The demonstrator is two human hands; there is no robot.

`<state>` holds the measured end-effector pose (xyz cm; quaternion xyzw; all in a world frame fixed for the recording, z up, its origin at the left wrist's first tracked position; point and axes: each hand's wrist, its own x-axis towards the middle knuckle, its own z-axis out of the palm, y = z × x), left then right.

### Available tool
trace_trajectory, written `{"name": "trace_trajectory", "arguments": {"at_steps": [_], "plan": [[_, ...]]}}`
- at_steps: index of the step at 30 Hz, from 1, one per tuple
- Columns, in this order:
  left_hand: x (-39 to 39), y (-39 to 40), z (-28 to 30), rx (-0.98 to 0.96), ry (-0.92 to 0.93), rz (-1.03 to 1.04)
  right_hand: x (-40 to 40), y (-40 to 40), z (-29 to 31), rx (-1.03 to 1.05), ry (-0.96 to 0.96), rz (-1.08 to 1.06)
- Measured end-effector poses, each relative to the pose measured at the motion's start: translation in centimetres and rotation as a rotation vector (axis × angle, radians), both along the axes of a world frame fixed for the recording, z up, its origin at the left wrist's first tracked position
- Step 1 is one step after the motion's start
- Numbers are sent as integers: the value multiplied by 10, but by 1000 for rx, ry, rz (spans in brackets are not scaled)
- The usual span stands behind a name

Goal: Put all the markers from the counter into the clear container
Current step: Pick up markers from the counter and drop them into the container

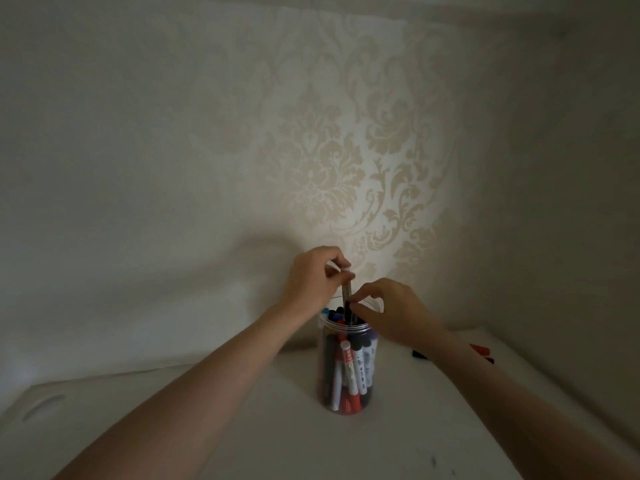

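We note the counter [242,427] bearing the clear container [347,368], already crowded with markers. Left hand [313,277] pinches an upright marker [347,292] at its top; right hand [391,311] pinches it at the rim. Insertion underway, we judge; next, the loose markers [481,351] at right.

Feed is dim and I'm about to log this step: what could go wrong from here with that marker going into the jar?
1. The clear container looks packed, so the marker pinched by the left hand and right hand may jam.
2. Pushing down could tip the tall jar.
3. Red and black markers behind the right forearm could be overlooked.
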<state>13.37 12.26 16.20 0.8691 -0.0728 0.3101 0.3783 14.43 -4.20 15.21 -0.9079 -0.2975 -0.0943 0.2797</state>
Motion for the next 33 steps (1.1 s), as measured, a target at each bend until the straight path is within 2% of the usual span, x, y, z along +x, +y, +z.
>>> {"name": "trace_trajectory", "arguments": {"at_steps": [3, 5, 8, 11, 16, 19, 22, 25, 29, 33], "plan": [[0, -4, -11, 199, 171, -8, -3, -3, -5, 117, 9, -28], [2, 0, -13, 255, 191, 37, -5, -2, -8, 101, 15, -28], [7, 10, -14, 279, 255, 26, -5, 4, -13, 57, -52, -51], [6, 17, -19, 242, 271, -40, -5, 8, -13, 105, -38, -60], [-10, 11, -16, -38, 460, -137, -1, 13, -14, 45, -14, -90], [-16, 12, -24, -311, 582, -192, -1, -2, -15, 211, 7, -67], [-21, 14, -35, -492, 593, -265, -13, -24, -32, 325, 338, -64], [-30, 8, -38, -436, 586, -313, -29, -18, -62, 282, 492, -6], [-44, 7, -44, -434, 495, -331, -37, 5, -91, 511, 371, -67], [-68, 12, -42, -266, 370, -372, -57, -4, -104, 694, 254, -2]]}}
